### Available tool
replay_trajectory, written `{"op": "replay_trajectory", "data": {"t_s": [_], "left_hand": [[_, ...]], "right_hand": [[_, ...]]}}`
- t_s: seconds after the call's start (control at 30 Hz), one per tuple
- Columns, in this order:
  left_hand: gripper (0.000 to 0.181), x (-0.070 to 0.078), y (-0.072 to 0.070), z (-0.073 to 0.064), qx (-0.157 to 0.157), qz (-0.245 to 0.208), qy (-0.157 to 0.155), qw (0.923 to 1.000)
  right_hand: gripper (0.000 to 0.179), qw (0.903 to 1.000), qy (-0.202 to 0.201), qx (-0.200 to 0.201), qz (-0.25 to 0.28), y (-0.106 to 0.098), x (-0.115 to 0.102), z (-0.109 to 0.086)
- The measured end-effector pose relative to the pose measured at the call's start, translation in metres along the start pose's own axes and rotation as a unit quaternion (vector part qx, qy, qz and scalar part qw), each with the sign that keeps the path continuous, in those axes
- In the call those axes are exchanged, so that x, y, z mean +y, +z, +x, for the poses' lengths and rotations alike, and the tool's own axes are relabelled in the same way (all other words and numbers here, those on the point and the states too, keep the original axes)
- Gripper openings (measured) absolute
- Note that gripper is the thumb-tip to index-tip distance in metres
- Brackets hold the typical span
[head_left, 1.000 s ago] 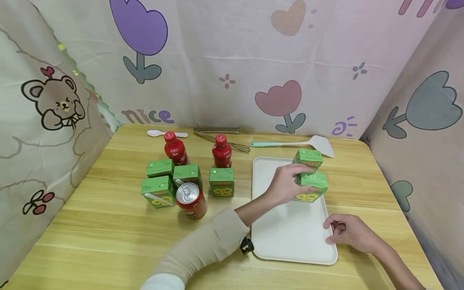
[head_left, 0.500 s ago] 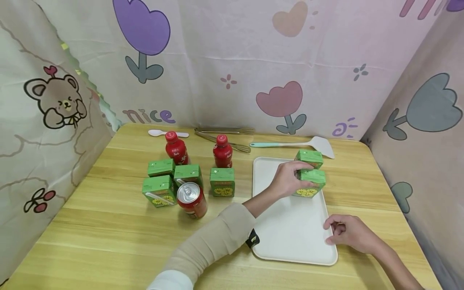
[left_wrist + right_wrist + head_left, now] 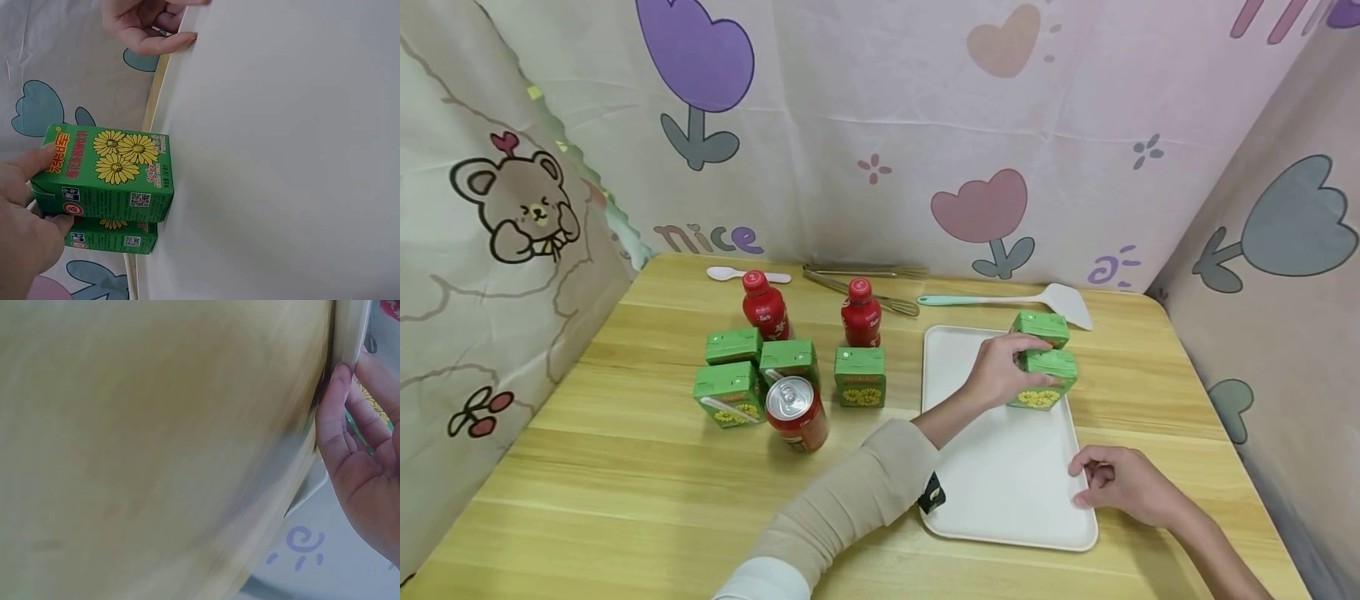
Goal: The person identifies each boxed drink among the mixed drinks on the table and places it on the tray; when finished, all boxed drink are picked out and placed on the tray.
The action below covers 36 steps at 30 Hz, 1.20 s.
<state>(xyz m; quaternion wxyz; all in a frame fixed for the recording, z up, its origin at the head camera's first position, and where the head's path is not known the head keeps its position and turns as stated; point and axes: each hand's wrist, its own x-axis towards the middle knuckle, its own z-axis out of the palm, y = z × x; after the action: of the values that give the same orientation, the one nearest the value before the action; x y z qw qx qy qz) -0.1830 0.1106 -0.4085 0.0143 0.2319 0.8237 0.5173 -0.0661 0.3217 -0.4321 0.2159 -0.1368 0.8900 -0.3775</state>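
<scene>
My left hand [image 3: 1003,371] grips a green drink carton [image 3: 1047,379] with yellow flowers on it, thumb on one side and fingers on the other. The carton stands upright at the right edge of the white tray [image 3: 1000,483]. Directly behind it is a second matching carton [image 3: 1041,327], close against it in the left wrist view. At the tray's right rim, my right hand [image 3: 1127,483] pinches the edge between thumb and fingers; the right wrist view shows the fingertips [image 3: 340,374] on the rim.
Left of the tray stand several more green cartons [image 3: 860,379], a red soda can [image 3: 797,417] and two red bottles [image 3: 861,312]. Along the back lie a white spoon [image 3: 748,276], a whisk [image 3: 898,306] and a spatula [image 3: 1063,302]. Printed cloth hangs behind the table.
My left hand has brought its carton slightly back and down, nearer the rear carton, then a touch to the right. My right hand has stayed at the tray's rim.
</scene>
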Motion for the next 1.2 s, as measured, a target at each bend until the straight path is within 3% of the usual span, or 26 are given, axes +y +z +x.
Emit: {"op": "replay_trajectory", "data": {"t_s": [0.33,0.53,0.67,0.9,1.03,1.2], "left_hand": [[0.051,0.006,-0.008,-0.002,-0.034,0.033,0.012,0.9988],[0.054,0.012,-0.021,-0.008,-0.032,0.043,0.036,0.9979],[0.054,0.019,-0.034,-0.016,-0.032,0.026,0.058,0.9975],[0.054,0.034,-0.060,-0.033,-0.041,-0.093,0.067,0.9926],[0.054,0.041,-0.077,-0.045,-0.040,-0.093,0.063,0.9929],[0.053,0.045,-0.104,-0.064,-0.020,-0.022,0.055,0.9980]], "right_hand": [[0.032,1.0000,-0.004,0.003,0.001,0.000,0.002,0.001],[0.032,0.9999,-0.011,0.005,-0.001,0.000,0.001,0.001],[0.032,0.9999,-0.009,0.005,-0.002,0.000,0.001,0.000],[0.033,0.9999,-0.002,0.009,-0.005,0.000,0.001,-0.001],[0.034,1.0000,-0.003,0.008,0.000,0.000,0.001,-0.001],[0.035,0.9999,-0.008,0.008,0.003,0.000,0.002,0.000]]}}
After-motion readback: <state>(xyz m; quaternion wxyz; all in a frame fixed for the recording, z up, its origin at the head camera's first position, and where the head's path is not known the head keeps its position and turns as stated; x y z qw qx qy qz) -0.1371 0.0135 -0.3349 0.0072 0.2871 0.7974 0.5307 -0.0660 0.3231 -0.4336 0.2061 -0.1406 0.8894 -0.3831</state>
